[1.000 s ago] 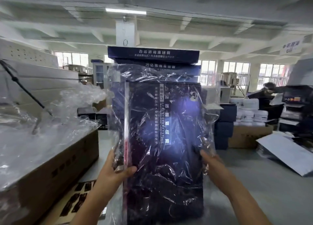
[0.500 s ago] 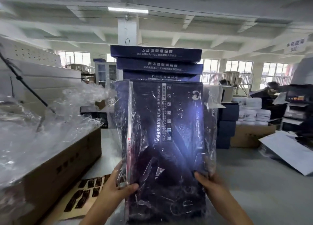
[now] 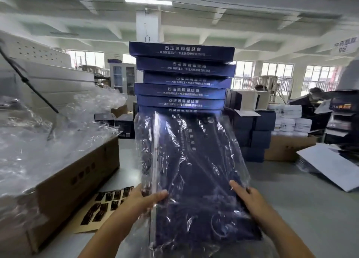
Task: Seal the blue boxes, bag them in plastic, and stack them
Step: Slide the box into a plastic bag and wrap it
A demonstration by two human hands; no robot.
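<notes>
I hold a flat dark blue box (image 3: 196, 172) inside a crinkled clear plastic bag, tilted with its top edge leaning away toward the stack. My left hand (image 3: 144, 198) grips its left edge, thumb across the front. My right hand (image 3: 245, 196) holds the right edge, fingers behind and thumb on the front. Behind it rises a tall stack of blue boxes (image 3: 182, 73) with white lettering on their sides; the bagged box hides the stack's lower part.
A cardboard carton (image 3: 77, 182) heaped with clear plastic bags (image 3: 38, 139) stands at left. A sheet of dark stickers (image 3: 104, 203) lies by it. Smaller dark boxes (image 3: 252, 133) are stacked at right, with white sheets (image 3: 334, 170) and a seated person (image 3: 310, 102) beyond.
The bagged box has come down and tilted away from me, so more of the stack shows above it. Both hands moved lower with it, keeping their hold.
</notes>
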